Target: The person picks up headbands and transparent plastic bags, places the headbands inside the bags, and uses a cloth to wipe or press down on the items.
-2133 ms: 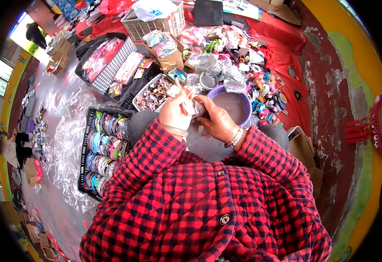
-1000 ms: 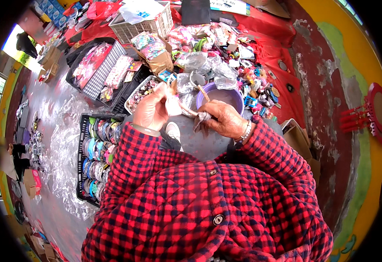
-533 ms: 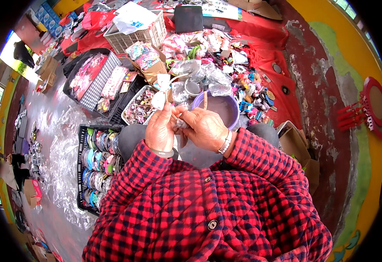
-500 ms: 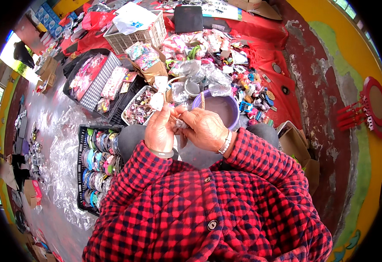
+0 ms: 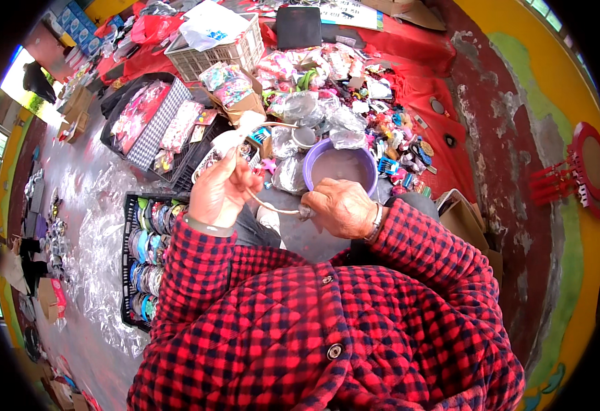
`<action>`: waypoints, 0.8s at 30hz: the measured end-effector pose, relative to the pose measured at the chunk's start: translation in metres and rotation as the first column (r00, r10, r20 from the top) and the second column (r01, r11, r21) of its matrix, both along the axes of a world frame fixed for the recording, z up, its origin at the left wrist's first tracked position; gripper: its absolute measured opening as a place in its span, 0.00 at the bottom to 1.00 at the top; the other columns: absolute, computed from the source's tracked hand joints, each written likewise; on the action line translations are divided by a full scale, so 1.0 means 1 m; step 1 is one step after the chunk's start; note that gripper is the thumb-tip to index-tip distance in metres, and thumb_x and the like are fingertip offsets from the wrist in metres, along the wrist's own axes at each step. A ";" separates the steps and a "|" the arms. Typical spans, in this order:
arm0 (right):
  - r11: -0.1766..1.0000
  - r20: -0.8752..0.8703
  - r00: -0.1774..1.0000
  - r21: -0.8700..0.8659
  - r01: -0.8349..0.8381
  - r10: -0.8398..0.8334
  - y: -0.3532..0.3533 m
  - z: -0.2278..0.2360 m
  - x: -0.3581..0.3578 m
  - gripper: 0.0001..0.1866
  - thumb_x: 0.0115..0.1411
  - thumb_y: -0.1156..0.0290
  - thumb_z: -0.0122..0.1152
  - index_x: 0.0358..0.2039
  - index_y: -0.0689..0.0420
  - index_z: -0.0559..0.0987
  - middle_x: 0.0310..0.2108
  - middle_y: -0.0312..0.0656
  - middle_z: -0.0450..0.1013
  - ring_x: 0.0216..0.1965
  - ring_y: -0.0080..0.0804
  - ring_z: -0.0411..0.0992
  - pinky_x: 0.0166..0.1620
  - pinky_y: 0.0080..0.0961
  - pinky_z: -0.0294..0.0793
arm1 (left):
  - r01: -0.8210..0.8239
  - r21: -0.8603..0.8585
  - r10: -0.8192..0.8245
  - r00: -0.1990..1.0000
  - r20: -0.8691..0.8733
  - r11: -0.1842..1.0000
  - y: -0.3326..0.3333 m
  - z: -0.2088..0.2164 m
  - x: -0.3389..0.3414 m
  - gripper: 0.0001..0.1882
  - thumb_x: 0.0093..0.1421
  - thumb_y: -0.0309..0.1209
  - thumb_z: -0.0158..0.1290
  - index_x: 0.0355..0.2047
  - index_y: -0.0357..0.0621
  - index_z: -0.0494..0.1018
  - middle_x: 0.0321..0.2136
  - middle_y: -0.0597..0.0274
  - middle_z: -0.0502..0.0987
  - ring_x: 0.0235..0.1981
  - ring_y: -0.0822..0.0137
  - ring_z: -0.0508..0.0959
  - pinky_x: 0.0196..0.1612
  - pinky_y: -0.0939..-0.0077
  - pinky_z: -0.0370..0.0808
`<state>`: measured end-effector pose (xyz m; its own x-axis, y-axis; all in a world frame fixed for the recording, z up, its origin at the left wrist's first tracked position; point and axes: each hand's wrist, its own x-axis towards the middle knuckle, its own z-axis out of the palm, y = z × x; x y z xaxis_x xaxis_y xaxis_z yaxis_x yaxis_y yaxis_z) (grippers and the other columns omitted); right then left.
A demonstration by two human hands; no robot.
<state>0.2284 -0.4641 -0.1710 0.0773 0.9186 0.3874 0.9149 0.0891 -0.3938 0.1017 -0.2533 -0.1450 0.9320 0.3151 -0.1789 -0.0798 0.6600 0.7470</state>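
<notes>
My left hand (image 5: 219,188) is closed, thumb and fingers pinching a thin cream headband (image 5: 272,208). A white ornament (image 5: 230,139) on it stands up above the fingertips. The band curves down and across to my right hand (image 5: 344,209), whose bent fingers grip its other end. A small clear, crumpled bit (image 5: 305,212) shows at those right fingertips; what it is I cannot make out. Beyond my right hand sits a purple basin (image 5: 373,175) with a greyish inside. Below my left hand, a black crate (image 5: 128,253) holds rows of headbands.
Bagged accessories (image 5: 300,106) lie heaped on red cloth (image 5: 437,137) ahead. A pale plastic crate (image 5: 211,60), an open cardboard box (image 5: 248,103) and a checked box (image 5: 152,130) stand at the far left. Clear plastic sheeting (image 5: 101,274) covers floor at left; a carton (image 5: 461,222) is at right.
My hands, close together before, have moved apart: left hand up and left, right hand right and slightly down. The cream band now shows stretched between them.
</notes>
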 end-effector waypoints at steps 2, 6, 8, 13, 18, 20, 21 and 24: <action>0.998 -0.002 0.999 0.042 0.038 -0.038 0.003 -0.002 -0.001 0.09 0.44 0.73 0.57 0.28 0.56 0.70 0.22 0.41 0.67 0.28 0.40 0.68 0.30 0.35 0.68 | -0.011 -0.030 0.011 1.000 0.006 0.999 -0.019 -0.001 0.007 0.18 0.62 0.40 0.43 0.39 0.36 0.69 0.27 0.56 0.75 0.33 0.61 0.76 0.40 0.65 0.72; 0.995 -0.009 0.995 0.031 0.099 -0.098 0.013 0.008 -0.006 0.08 0.45 0.73 0.56 0.28 0.56 0.70 0.21 0.41 0.67 0.27 0.40 0.68 0.29 0.34 0.69 | -0.057 -0.073 0.066 0.990 0.125 0.996 -0.054 -0.012 0.011 0.16 0.63 0.38 0.41 0.39 0.38 0.68 0.22 0.63 0.69 0.27 0.68 0.70 0.38 0.71 0.69; 0.994 -0.002 0.996 0.066 0.086 -0.086 0.017 0.014 -0.011 0.08 0.45 0.73 0.56 0.28 0.56 0.70 0.20 0.41 0.67 0.27 0.40 0.68 0.28 0.34 0.68 | -0.048 -0.108 0.070 0.976 0.206 0.993 -0.052 -0.016 0.012 0.14 0.64 0.37 0.40 0.36 0.40 0.68 0.16 0.69 0.62 0.20 0.72 0.64 0.31 0.76 0.65; 0.996 -0.010 0.999 0.073 0.044 -0.043 0.017 0.014 -0.013 0.09 0.45 0.72 0.58 0.28 0.56 0.70 0.20 0.40 0.67 0.25 0.41 0.68 0.28 0.35 0.68 | 0.056 -0.196 0.005 0.954 0.298 0.979 -0.041 -0.004 0.006 0.12 0.64 0.36 0.39 0.31 0.43 0.68 0.10 0.75 0.51 0.14 0.79 0.53 0.21 0.83 0.52; 0.999 -0.034 0.999 0.030 -0.019 0.020 0.010 0.014 -0.005 0.12 0.43 0.72 0.60 0.30 0.56 0.70 0.21 0.41 0.67 0.25 0.41 0.69 0.28 0.34 0.68 | 0.059 -0.216 0.008 0.955 0.296 0.975 -0.031 0.002 -0.005 0.12 0.64 0.35 0.39 0.30 0.42 0.66 0.10 0.76 0.50 0.13 0.79 0.52 0.20 0.82 0.53; 0.998 -0.112 0.993 0.049 -0.033 0.039 0.012 0.014 -0.005 0.14 0.42 0.73 0.60 0.33 0.56 0.71 0.22 0.41 0.69 0.26 0.41 0.70 0.28 0.34 0.69 | 0.056 -0.181 0.006 0.945 0.326 0.982 -0.028 0.002 -0.007 0.11 0.64 0.35 0.39 0.30 0.42 0.66 0.10 0.76 0.49 0.13 0.79 0.52 0.20 0.82 0.53; 0.998 -0.180 0.982 -0.011 -0.054 0.052 0.012 0.016 -0.004 0.15 0.45 0.74 0.60 0.36 0.57 0.72 0.26 0.44 0.71 0.28 0.43 0.71 0.30 0.32 0.70 | 0.040 -0.164 0.019 0.939 0.342 0.986 -0.023 0.002 -0.010 0.11 0.64 0.34 0.39 0.30 0.42 0.66 0.10 0.76 0.49 0.12 0.79 0.52 0.19 0.82 0.53; 0.989 -0.525 0.845 -0.148 0.020 -0.095 0.004 0.012 -0.007 0.14 0.53 0.74 0.54 0.41 0.60 0.71 0.28 0.42 0.72 0.30 0.32 0.72 0.34 0.25 0.70 | 0.032 -0.213 0.040 0.945 0.325 0.977 -0.016 -0.002 -0.012 0.11 0.63 0.35 0.41 0.29 0.41 0.66 0.09 0.77 0.49 0.11 0.79 0.52 0.18 0.82 0.52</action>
